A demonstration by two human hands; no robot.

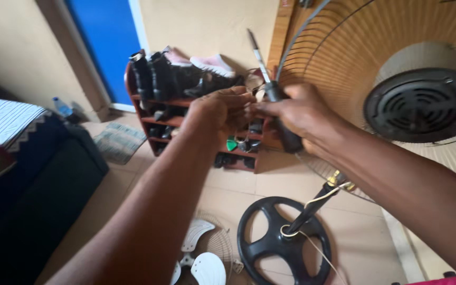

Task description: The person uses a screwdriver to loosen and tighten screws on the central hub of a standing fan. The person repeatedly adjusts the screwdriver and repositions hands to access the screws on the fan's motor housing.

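Note:
My right hand [304, 113] grips a screwdriver [273, 89] by its black handle, the metal shaft pointing up. My left hand [220, 111] is closed right beside it, fingertips pinched together against the right hand's fingers; something small may be between them but I cannot tell. Both hands sit at the left rim of a wire fan guard [344, 58], which fills the upper right. The fan's round dark motor housing [423, 105] shows behind the wires. Below, the fan's black pole [312, 203] rises from a round spoked base [281, 243] with a pale cord looped around it.
A red-brown shoe rack [143, 113] holding several shoes stands against the wall behind my hands. White fan blades [201, 261] and another guard lie on the tiled floor. A dark sofa [38, 184] is at left, a blue door [106, 42] beyond.

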